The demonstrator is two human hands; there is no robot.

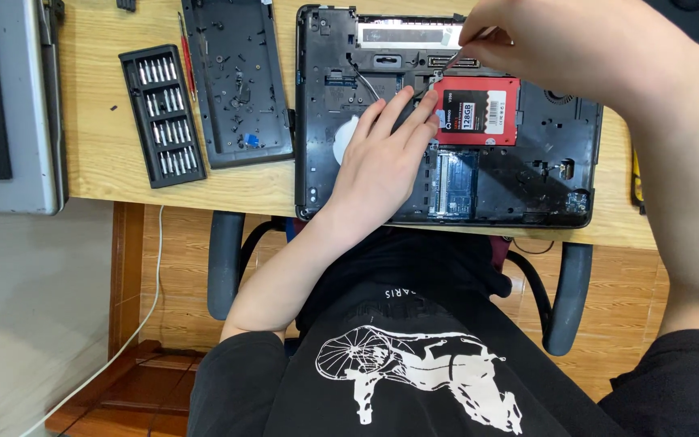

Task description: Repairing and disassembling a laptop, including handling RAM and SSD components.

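Left hand (382, 158) flat on laptop (446, 121) (open); right hand (576, 40) pinches screwdriver (467, 50).

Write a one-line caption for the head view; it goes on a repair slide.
Left hand steadies a red drive in an opened laptop while the right hand works a thin tool at its corner.

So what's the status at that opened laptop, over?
Left hand flat on the laptop's open underside, fingertips at the red drive. Right hand pinching a thin tool at the drive's top corner. Removed cover and bit set lie clear, left.
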